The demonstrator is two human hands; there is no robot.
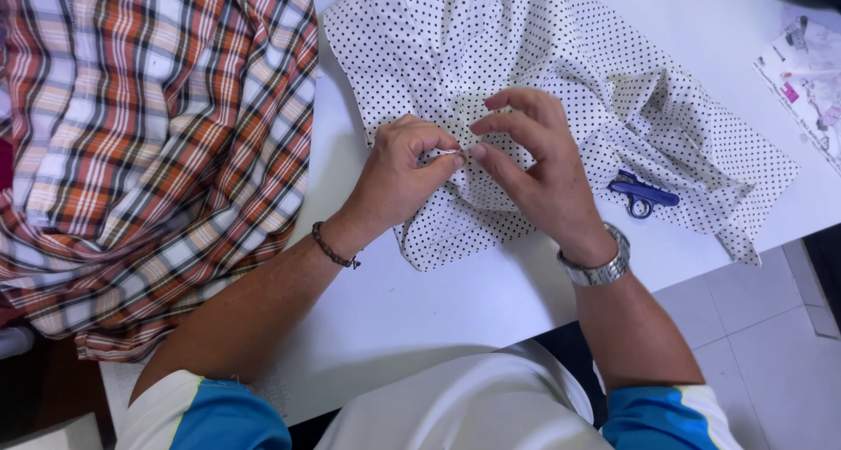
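My left hand [399,174] and right hand [534,165] meet at the middle of the frame, thumbs and forefingers pinched together on a small fold of the white dotted cloth [561,91], fingertips almost touching; I judge the two-sided pinch keeps that bit of cloth taut and lifted off the table [420,318] so a fine detail can be worked, though what sits between the fingertips is too small to tell. The other fingers of the right hand fan loosely above. The cloth spreads from the centre to the upper right, bunched under the hands. Just right of my right wrist, small blue thread snips [642,193] lie on the cloth, near but untouched. A plaid cloth [149,143] fills the left side, apart from the hands. A printed sheet [810,73] lies at the far right edge. Nothing blocks the hands
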